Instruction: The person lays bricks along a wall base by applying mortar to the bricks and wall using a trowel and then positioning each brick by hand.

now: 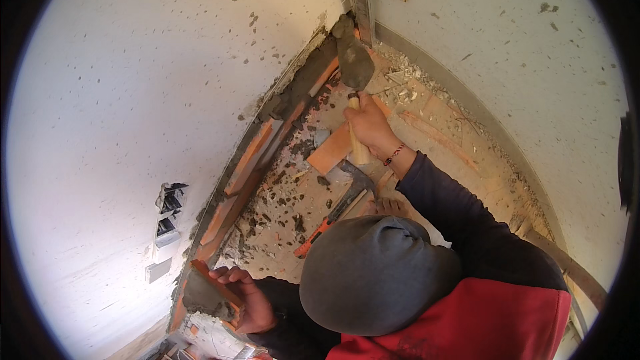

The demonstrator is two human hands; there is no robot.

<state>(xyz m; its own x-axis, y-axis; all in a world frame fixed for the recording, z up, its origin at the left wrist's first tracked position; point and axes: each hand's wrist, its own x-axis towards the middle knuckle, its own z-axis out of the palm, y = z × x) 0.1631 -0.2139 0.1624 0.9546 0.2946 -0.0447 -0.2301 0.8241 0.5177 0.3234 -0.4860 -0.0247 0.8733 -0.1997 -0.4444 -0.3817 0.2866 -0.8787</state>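
My right hand (371, 128) is closed around the wooden handle of a trowel (355, 63). Grey mortar coats the trowel's blade, which reaches into the far corner by the end of a low brick row (253, 153). Near the lower left, my left hand (250, 299) grips an orange brick (227, 297), its outer face covered with a lump of wet mortar (202, 293). This brick is close to the near end of the row. Mortar lies along the top of the row, where it meets the white wall.
On the floor lie a hammer (337, 207) with an orange and black handle and a flat brick piece (330, 150). Rubble and mortar crumbs are scattered around. An opened wall box (170, 217) sits in the left wall. Wire-tied steel bars (360, 0) stand in the corner. My bent knee (380, 273) fills the lower middle.
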